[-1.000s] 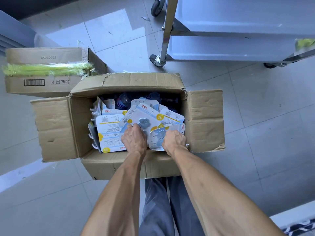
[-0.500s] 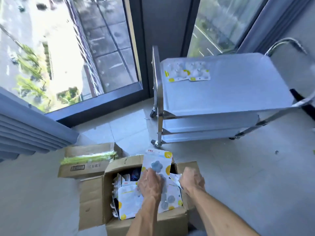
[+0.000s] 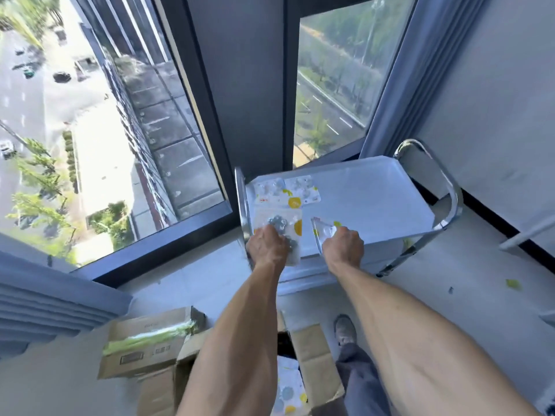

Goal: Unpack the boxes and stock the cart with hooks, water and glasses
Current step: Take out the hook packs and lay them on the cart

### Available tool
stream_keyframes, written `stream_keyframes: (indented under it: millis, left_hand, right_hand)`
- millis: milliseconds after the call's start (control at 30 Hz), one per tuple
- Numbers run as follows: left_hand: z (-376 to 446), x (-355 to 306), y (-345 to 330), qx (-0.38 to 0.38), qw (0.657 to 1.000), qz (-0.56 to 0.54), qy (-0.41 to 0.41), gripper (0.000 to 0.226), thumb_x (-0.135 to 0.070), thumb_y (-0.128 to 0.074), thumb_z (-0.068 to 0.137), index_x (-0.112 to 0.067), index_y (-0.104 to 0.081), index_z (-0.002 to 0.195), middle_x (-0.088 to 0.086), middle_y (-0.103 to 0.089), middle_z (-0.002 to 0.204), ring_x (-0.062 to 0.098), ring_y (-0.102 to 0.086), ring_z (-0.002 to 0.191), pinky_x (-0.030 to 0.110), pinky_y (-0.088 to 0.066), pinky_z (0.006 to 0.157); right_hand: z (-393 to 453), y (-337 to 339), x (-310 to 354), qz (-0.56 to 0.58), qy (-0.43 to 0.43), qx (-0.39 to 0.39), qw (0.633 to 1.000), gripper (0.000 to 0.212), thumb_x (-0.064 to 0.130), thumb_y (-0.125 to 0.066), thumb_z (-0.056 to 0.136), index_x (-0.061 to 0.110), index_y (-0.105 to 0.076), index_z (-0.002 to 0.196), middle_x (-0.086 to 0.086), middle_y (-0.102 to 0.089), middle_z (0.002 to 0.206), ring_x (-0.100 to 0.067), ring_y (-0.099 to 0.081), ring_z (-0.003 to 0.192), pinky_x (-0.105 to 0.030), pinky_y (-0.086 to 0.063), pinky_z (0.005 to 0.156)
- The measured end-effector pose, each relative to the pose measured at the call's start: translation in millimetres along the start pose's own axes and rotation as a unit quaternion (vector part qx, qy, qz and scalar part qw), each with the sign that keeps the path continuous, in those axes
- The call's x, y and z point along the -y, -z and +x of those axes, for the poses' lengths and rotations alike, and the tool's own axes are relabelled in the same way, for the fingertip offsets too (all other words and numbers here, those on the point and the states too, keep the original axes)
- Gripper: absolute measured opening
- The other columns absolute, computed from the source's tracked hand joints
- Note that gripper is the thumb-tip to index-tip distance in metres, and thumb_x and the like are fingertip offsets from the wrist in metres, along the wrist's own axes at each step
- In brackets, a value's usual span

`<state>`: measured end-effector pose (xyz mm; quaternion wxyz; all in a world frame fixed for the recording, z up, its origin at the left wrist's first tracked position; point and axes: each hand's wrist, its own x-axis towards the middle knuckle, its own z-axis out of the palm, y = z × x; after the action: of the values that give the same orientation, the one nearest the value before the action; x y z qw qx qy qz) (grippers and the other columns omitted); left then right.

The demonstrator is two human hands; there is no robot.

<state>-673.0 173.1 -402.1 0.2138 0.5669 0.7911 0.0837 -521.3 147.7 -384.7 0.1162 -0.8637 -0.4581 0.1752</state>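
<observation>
Hook packs [image 3: 280, 226] now over cart [image 3: 375, 199]

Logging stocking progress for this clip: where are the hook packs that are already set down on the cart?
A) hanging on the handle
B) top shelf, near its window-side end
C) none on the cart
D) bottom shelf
B: two hook packs lie flat on the cart's top shelf, beyond the packs in both hands.

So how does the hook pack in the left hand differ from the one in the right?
The left hand holds its hook pack flat, face up, over the cart's corner; the right hand holds its pack tilted up on edge, further along. Both are blister cards with yellow spots.
</observation>
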Motion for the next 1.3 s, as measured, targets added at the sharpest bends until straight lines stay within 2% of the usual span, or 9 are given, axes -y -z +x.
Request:
stream_keyframes:
  millis: [100, 200, 300, 500, 600, 833, 1000, 1167, 1300]
  left_hand:
    - [51.2, -26.8, -17.3, 0.006, 1.000, 0.000, 0.019, 0.024, -0.032, -0.058, 0.089, -0.015, -0.067, 0.104, 0.012, -0.068, 0.106, 0.032, -0.065, 0.101, 0.032, -0.041, 0.072]
    - [108.9, -49.4, -35.5, -0.007, 0.999, 0.014, 0.028, 0.026, -0.032, -0.054, 0.088, -0.016, -0.066, 0.105, 0.011, -0.068, 0.107, 0.031, -0.065, 0.100, 0.031, -0.039, 0.071]
    - [161.1, -66.5, -48.3, -0.011, 0.999, 0.022, 0.038, 0.027, -0.035, -0.057, 0.087, -0.023, -0.065, 0.109, 0.006, -0.069, 0.106, 0.028, -0.066, 0.099, 0.030, -0.037, 0.070]
    - [241.2, -78.9, -82.8, 0.045, 0.993, 0.040, 0.104, 0.029, -0.025, -0.058, 0.086, -0.019, -0.062, 0.114, 0.007, -0.065, 0.115, 0.030, -0.063, 0.107, 0.031, -0.037, 0.072]
    - [271.7, -81.7, -99.5, 0.070, 0.989, 0.063, 0.116, 0.026, -0.023, -0.056, 0.088, -0.018, -0.062, 0.112, 0.006, -0.065, 0.113, 0.028, -0.063, 0.104, 0.030, -0.039, 0.069]
    - [304.0, -80.3, -120.0, 0.099, 0.981, 0.098, 0.135, 0.024, -0.029, -0.063, 0.085, -0.018, -0.063, 0.107, 0.004, -0.066, 0.106, 0.026, -0.064, 0.099, 0.029, -0.039, 0.067]
    - [315.9, -73.1, -124.1, 0.091, 0.983, 0.074, 0.143, 0.025, -0.028, -0.066, 0.085, -0.020, -0.066, 0.109, 0.005, -0.068, 0.107, 0.027, -0.065, 0.098, 0.029, -0.042, 0.069]
    - [312.9, -71.5, -118.0, 0.069, 0.986, 0.053, 0.145, 0.022, -0.021, -0.060, 0.087, -0.017, -0.064, 0.107, 0.006, -0.068, 0.106, 0.027, -0.064, 0.097, 0.030, -0.039, 0.067]
    - [290.4, -65.2, -111.2, 0.050, 0.989, 0.051, 0.125, 0.021, -0.018, -0.051, 0.093, -0.014, -0.056, 0.113, 0.008, -0.063, 0.112, 0.030, -0.061, 0.102, 0.032, -0.037, 0.070]
  right_hand:
    - [53.0, -4.8, 12.2, 0.003, 0.007, 0.007, 1.000, 0.028, 0.014, -0.054, 0.088, 0.009, -0.065, 0.113, -0.017, -0.066, 0.109, -0.037, -0.064, 0.104, -0.037, -0.052, 0.084]
    - [113.4, -26.2, 30.6, -0.007, 0.017, 0.038, 0.999, 0.029, 0.022, -0.057, 0.090, 0.008, -0.066, 0.113, -0.016, -0.066, 0.112, -0.035, -0.063, 0.107, -0.035, -0.051, 0.084]
    - [172.6, -54.5, 55.5, -0.022, 0.045, 0.064, 0.997, 0.027, 0.020, -0.055, 0.090, 0.008, -0.065, 0.111, -0.015, -0.065, 0.112, -0.033, -0.064, 0.105, -0.034, -0.051, 0.083]
    - [259.7, -112.7, 96.2, -0.073, 0.123, 0.097, 0.985, 0.025, 0.015, -0.047, 0.095, 0.006, -0.059, 0.114, -0.012, -0.061, 0.115, -0.031, -0.065, 0.102, -0.034, -0.049, 0.076]
    - [288.6, -138.1, 106.6, -0.086, 0.140, 0.114, 0.980, 0.022, 0.011, -0.045, 0.095, 0.005, -0.058, 0.111, -0.012, -0.060, 0.113, -0.031, -0.065, 0.099, -0.032, -0.044, 0.070]
    - [314.8, -168.4, 113.2, -0.115, 0.137, 0.149, 0.973, 0.022, 0.011, -0.043, 0.097, 0.004, -0.057, 0.113, -0.013, -0.059, 0.113, -0.031, -0.064, 0.100, -0.035, -0.048, 0.073]
    - [326.1, -178.1, 120.4, -0.109, 0.138, 0.157, 0.972, 0.023, 0.015, -0.046, 0.095, 0.005, -0.059, 0.112, -0.013, -0.060, 0.113, -0.032, -0.062, 0.101, -0.034, -0.045, 0.074]
    - [325.7, -179.3, 119.6, -0.120, 0.132, 0.147, 0.973, 0.025, 0.024, -0.054, 0.093, 0.007, -0.060, 0.109, -0.014, -0.062, 0.110, -0.032, -0.062, 0.100, -0.034, -0.042, 0.071]
    - [303.4, -172.6, 113.6, -0.112, 0.130, 0.129, 0.977, 0.029, 0.027, -0.053, 0.092, 0.006, -0.059, 0.112, -0.014, -0.059, 0.111, -0.034, -0.061, 0.098, -0.034, -0.037, 0.070]
